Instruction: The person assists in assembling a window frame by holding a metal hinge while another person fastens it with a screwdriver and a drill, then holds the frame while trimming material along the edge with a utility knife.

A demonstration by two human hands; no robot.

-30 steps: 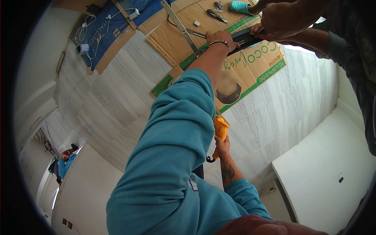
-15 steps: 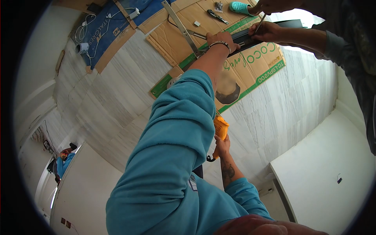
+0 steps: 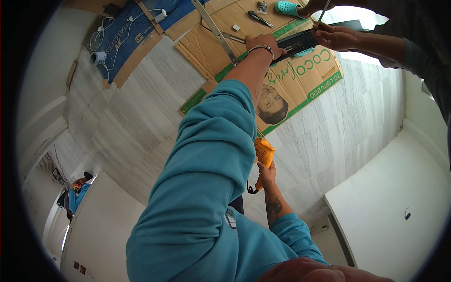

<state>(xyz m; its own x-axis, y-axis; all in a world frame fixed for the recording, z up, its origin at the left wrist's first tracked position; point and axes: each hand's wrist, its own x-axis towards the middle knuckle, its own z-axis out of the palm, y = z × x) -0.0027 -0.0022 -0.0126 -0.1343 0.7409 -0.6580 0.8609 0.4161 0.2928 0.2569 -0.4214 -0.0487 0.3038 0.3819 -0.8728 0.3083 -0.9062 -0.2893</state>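
My left hand (image 3: pixel 262 43), with a dark band at its wrist, is closed around the near end of a long dark metal bar (image 3: pixel 305 42) above the printed cardboard (image 3: pixel 300 80). Close to its fingers a flat silver metal strip (image 3: pixel 221 35) slants across the cardboard. Lower down, my right hand (image 3: pixel 267 175) grips an orange power drill (image 3: pixel 264 151) with a black cord; its thin front end points up towards the cardboard. A co-worker's hand (image 3: pixel 336 38) is at the bar's other part, and a thin metal rod (image 3: pixel 323 14) rises beside it.
A utility knife (image 3: pixel 260 19), a small bag of parts (image 3: pixel 261 7) and a white block (image 3: pixel 236 27) lie on the cardboard. The co-worker's turquoise clog (image 3: pixel 287 8) is beside them. White cables (image 3: pixel 115 42) cross a blue sheet (image 3: pixel 124 51). Another person (image 3: pixel 77 195) is far left.
The co-worker's hand has shifted right along the bar, and the rod has moved up. My left hand has shifted slightly with the bar; my right hand and drill are nearly still.
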